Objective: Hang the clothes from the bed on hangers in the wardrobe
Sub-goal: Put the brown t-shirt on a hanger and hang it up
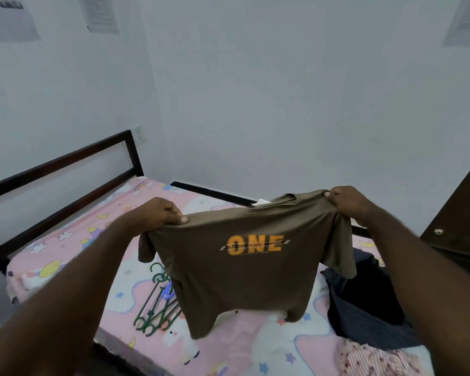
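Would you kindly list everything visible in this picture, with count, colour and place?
T-shirt: one, brown with orange ONE print, held up over the bed
hangers: several, green, number unclear, heaped on the sheet, partly behind the T-shirt
dark clothes: one pile, navy or black, right side of the bed
patterned garment: one, pink, near right of the bed
sheet: one, pink cartoon print, covering the mattress
bed frame: one, dark, against the walls
socket: one, white, wall above the bed frame
papers: three, white, high on the walls
wardrobe door: one, dark brown, right edge
left hand: grips one T-shirt shoulder
right hand: grips the other shoulder
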`<state>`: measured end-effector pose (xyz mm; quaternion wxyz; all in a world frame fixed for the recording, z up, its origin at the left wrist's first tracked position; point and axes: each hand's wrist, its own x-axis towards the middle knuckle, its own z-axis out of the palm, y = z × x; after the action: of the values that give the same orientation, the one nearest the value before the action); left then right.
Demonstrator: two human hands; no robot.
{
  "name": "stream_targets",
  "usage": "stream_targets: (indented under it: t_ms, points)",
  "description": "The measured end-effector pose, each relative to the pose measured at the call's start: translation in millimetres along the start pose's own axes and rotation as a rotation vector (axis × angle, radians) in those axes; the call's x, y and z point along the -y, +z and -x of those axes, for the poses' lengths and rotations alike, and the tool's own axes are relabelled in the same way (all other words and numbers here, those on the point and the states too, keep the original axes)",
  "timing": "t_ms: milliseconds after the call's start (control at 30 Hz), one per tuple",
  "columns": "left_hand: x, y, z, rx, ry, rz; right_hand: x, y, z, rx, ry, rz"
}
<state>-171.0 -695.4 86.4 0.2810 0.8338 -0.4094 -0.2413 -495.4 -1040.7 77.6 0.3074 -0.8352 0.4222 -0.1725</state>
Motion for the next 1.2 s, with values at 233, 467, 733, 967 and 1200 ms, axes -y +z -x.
stream_targets:
  t_ms: [233, 467, 733, 967, 1200]
  points:
    - [-20, -4, -28, -0.398, 0.147, -0.263, 20, -14, -11, -0.025, -0.134, 0.041]
    - [-55, 7, -33, -0.594, 0.156, 0.053, 31, -44, -33, -0.234, -0.191, -0.152]
    - [-50, 53, -21, 0.029, -0.023, -0.110, -2, -45, -43, -0.263, -0.166, -0.093]
    - [-55, 77, -17, -0.454, 0.131, 0.119, -16, -45, -56, -0.204, -0.183, -0.024]
    - [-70, 72, -24, -0.826, 0.131, 0.427, -9, -46, -71, -0.243, -0.250, -0.159]
